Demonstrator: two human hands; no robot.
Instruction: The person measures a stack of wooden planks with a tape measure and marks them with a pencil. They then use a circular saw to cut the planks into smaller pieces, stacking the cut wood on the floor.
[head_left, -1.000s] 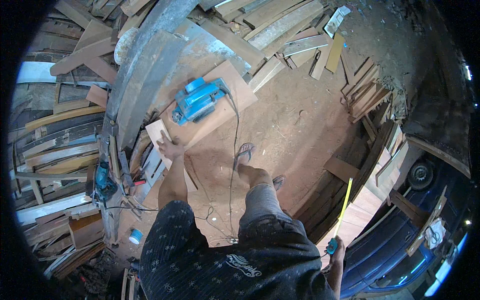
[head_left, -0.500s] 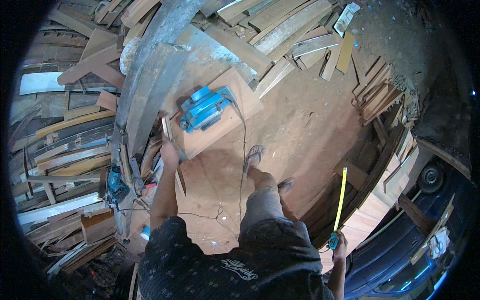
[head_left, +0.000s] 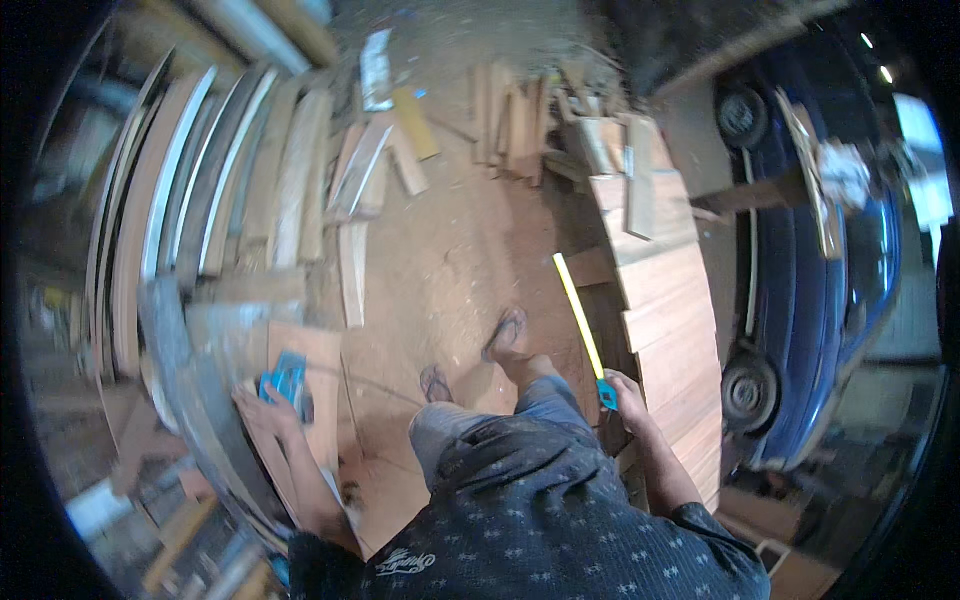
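My left hand (head_left: 287,420): low on my left, over the narrow board (head_left: 270,452); half a second ago that board stood tipped up on edge in it. The spot is blurred, so I can't tell whether my fingers grip it or only rest there.
My right hand (head_left: 628,402): wrapped around the teal tape measure (head_left: 607,394), as before.
Yellow blade (head_left: 580,315): still drawn out, now slanting up and leftward over the floor (head_left: 440,260).
Blue planer (head_left: 291,370): just beyond my left hand, on the wide board (head_left: 322,420); it has slid to the lower left of my view because I've turned right.
Sandals (head_left: 436,383): on my feet, between planer and tape.
Pale stacked boards (head_left: 680,400): just past my right hand, blocking the way to the car, a loose plank (head_left: 640,190) lying across their far end.
Long planks (head_left: 205,185): packed side by side, far left.
Blue car (head_left: 790,335): beyond the stack, both near wheels now showing.
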